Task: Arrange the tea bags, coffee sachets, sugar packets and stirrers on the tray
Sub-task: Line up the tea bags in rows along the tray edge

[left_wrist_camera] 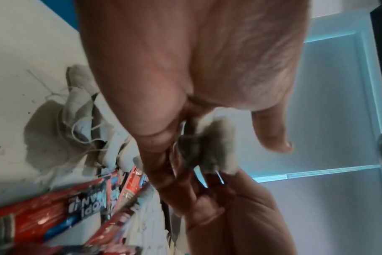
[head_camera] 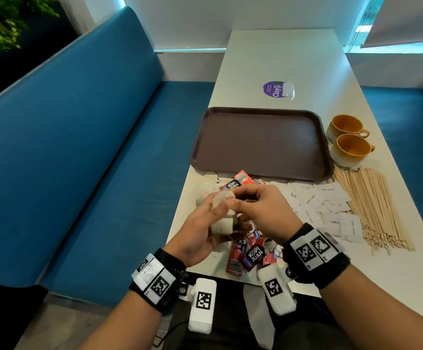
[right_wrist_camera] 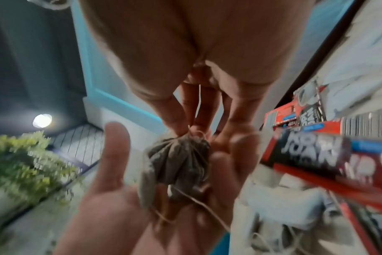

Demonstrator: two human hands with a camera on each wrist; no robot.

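Both hands hover over the table's near left edge. My left hand lies palm up, its fingers curled round a small bunch of white tea bags. My right hand pinches the gathered top of one grey tea bag that rests in the left palm, with its string trailing. More tea bags lie in a heap on the table. Red coffee sachets are scattered under the hands. White sugar packets and wooden stirrers lie to the right. The brown tray holds nothing.
Two orange cups stand right of the tray, just behind the stirrers. A purple sticker lies on the white table beyond the tray. A blue bench runs along the left.
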